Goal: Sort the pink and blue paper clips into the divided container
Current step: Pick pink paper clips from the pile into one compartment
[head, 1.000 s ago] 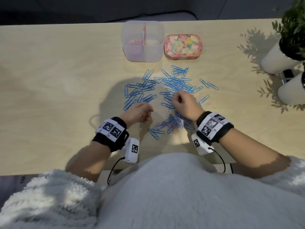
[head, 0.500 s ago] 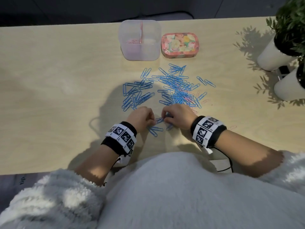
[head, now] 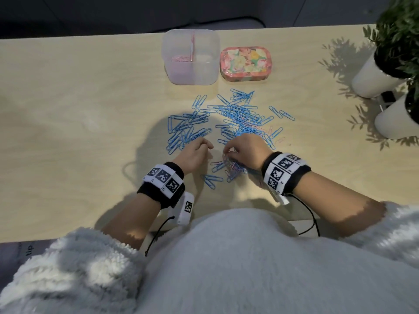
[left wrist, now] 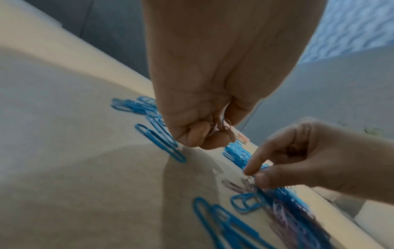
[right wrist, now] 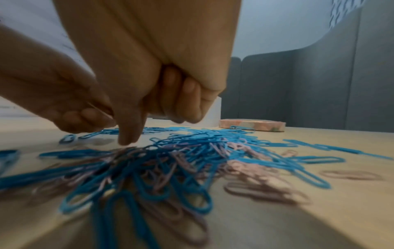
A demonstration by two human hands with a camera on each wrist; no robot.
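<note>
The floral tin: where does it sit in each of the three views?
Head: floral tin upper centre, just right of the divided container.
Left wrist: not in view that I can tell.
Right wrist: right of centre at the table's far edge, seen side-on.
Shared landmark: the paper clip pile.

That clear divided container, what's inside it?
The divided container holds pink paper clips in its left compartment. The right compartment looks empty, though its frosted wall hides the bottom.
</note>
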